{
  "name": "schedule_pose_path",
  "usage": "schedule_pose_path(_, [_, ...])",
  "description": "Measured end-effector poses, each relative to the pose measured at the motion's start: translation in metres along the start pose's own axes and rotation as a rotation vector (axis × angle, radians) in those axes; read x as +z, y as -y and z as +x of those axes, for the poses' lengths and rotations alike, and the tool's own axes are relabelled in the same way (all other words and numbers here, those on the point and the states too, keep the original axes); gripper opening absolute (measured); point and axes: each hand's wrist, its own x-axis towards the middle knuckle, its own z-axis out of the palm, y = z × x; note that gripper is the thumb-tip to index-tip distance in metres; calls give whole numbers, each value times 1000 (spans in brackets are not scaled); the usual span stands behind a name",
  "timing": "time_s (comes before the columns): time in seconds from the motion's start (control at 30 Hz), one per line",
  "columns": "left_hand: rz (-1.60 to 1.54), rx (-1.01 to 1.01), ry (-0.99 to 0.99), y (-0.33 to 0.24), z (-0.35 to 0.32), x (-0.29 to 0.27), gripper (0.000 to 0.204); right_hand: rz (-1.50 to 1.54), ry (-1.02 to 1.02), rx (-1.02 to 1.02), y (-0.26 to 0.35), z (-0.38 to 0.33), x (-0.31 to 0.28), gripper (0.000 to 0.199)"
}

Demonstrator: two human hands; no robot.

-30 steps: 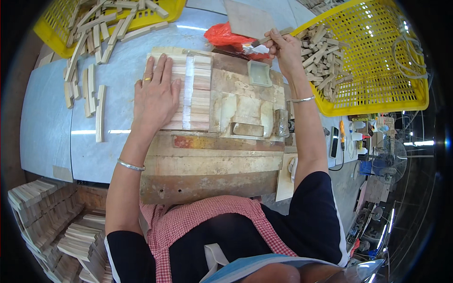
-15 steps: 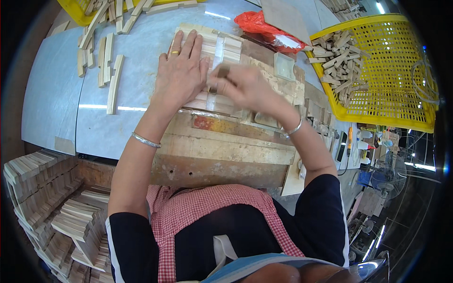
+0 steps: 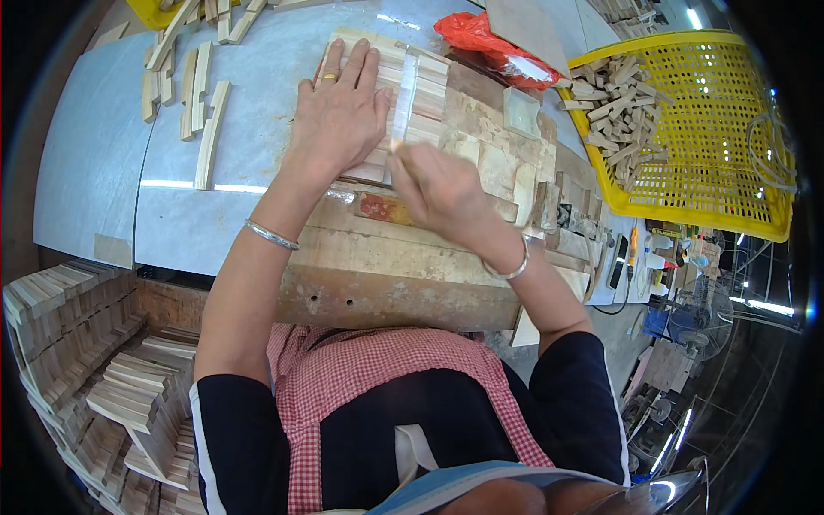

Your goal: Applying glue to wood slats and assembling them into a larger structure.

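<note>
Wooden slats (image 3: 421, 94) at the bench's twelve o'clock are pinned flat under the spread left hand (image 3: 341, 116), seemingly to keep the row aligned, while one pale slat (image 3: 400, 107) is pinched endwise by the right hand (image 3: 438, 184).

Bright, even light falls from overhead, leaving white glare streaks on the pale tabletop (image 3: 112, 172) at left and far. The right hand (image 3: 438, 184) is slightly motion-blurred. Straight edges bow toward the black circular rim, where the corners go dark.
</note>
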Motion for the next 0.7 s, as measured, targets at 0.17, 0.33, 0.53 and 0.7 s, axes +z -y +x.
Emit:
schedule_pose_path(0.17, [-5, -1, -2, -1, -1, 0, 51, 158, -46, 100, 24, -8, -13, 10])
schedule_pose_path(0.33, [-29, -11, -12, 3, -3, -4, 51, 4, -75, 385, -49, 60, -3, 26])
schedule_pose_path(0.53, [-36, 0, 9, -4, 0, -6, 51, -195, -124, 285, -105, 103, 10, 29])
schedule_pose_path(0.7, [-40, 5, -47, 2, -3, -3, 52, -105, -188, 205, -64, 74, 7, 26])
